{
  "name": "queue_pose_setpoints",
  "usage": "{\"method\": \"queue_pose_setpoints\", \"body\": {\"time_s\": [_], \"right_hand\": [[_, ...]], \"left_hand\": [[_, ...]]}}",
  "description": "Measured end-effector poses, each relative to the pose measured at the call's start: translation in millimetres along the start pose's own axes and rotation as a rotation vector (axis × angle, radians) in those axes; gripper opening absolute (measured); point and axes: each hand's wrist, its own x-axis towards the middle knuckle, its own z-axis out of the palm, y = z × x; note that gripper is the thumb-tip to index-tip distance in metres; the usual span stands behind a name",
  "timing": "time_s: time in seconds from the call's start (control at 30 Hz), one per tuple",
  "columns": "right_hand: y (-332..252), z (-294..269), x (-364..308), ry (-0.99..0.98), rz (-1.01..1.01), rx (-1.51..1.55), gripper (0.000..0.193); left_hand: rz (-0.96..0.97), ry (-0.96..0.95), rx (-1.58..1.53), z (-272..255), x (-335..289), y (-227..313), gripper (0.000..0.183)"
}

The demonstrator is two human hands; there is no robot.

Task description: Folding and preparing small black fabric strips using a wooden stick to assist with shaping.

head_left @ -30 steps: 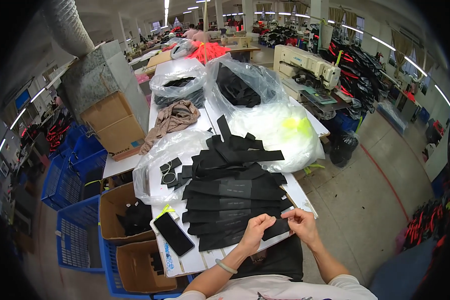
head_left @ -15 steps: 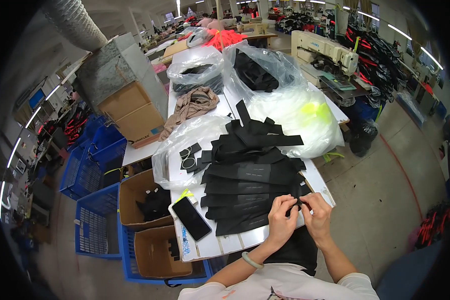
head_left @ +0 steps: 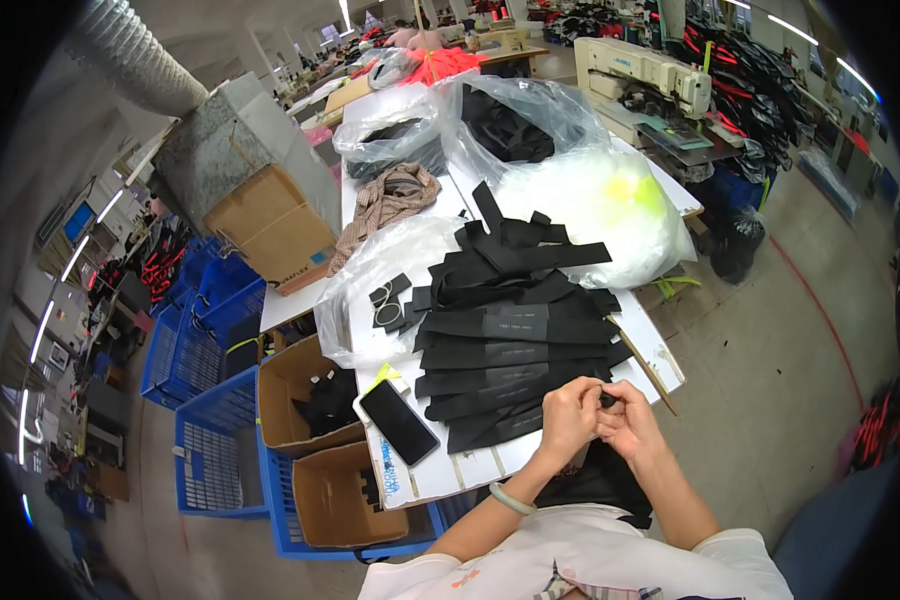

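Close together at the table's near right edge, both my hands have their fingers bent and pressed together. My left hand (head_left: 568,420) and my right hand (head_left: 630,422) pinch a small black fabric piece (head_left: 607,399) between them, mostly covered by the fingers. Just beyond and to the left, several black fabric strips (head_left: 510,354) lie overlapped in a fanned row, with grey printed patches in their middles. More black straps (head_left: 515,262) are heaped loosely at the row's far end. Left of the strips, small black pieces (head_left: 395,305) lie with a light-coloured loop on top.
A phone (head_left: 400,424) rests at the white table's (head_left: 440,474) near left corner. Clear plastic bags (head_left: 585,215) stand farther back. To the left are cardboard boxes (head_left: 332,480) and blue crates (head_left: 205,470). A wooden strip (head_left: 654,372) lies along the right edge; a sewing machine (head_left: 640,68) stands beyond.
The view has shifted slightly. My hands have drawn a little away from the strips, and the right hand has turned, showing more of its palm side. The wooden strip is now more exposed.
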Motion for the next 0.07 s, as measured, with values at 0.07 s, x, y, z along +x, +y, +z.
{"method": "queue_pose_setpoints", "body": {"time_s": [0.07], "right_hand": [[-12, 17, 4, 0.270, -0.152, -0.595, 0.023]], "left_hand": [[-0.417, -0.165, -0.305, -7, 2, 11, 0.015]]}}
